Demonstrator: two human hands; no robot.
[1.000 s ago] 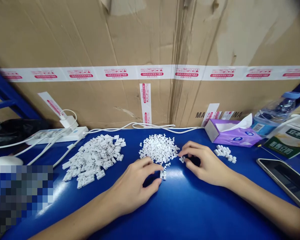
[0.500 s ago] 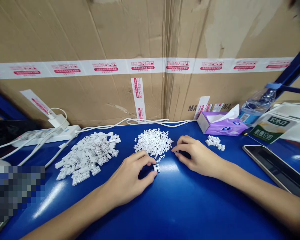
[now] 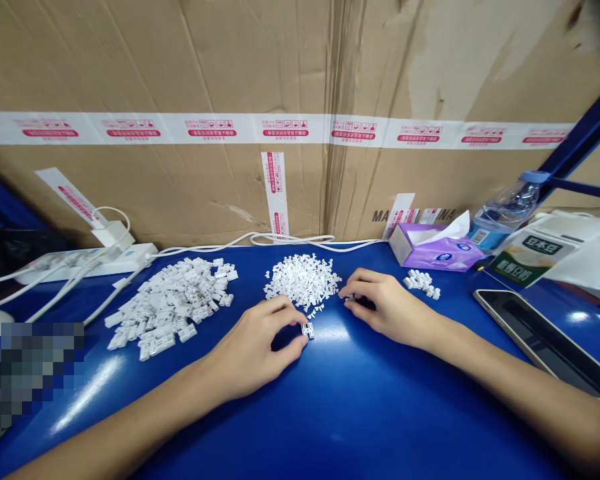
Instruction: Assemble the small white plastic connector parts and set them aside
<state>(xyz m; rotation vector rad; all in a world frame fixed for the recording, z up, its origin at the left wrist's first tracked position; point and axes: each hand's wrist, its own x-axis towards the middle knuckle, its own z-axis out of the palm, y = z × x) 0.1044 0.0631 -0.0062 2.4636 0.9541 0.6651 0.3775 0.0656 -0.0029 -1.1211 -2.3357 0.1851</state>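
Observation:
Between the thumb and fingertips of my left hand [image 3: 257, 347] is a small white plastic connector housing [image 3: 307, 330] with dark slots, held low over the blue table. My right hand [image 3: 393, 307] is at the right edge of a heap of tiny white plastic pieces [image 3: 303, 279], thumb and index finger pinched together. A small whitish piece shows between those fingertips, mostly hidden. A few loose bits lie between the heap and the housing. Left of my left hand spreads a larger pile of white slotted housings [image 3: 175, 300].
A small group of white parts [image 3: 422, 283] lies beyond my right hand, before a purple tissue pack [image 3: 435, 250]. A phone [image 3: 545, 333], a carton [image 3: 530, 250] and a bottle [image 3: 505, 210] stand or lie at right. A power strip [image 3: 140, 259] with cables sits at left, cardboard behind.
The whole view has shifted slightly. Both hands keep nearly the same pose, with the housing still in my left fingers and my right fingers still beside the heap.

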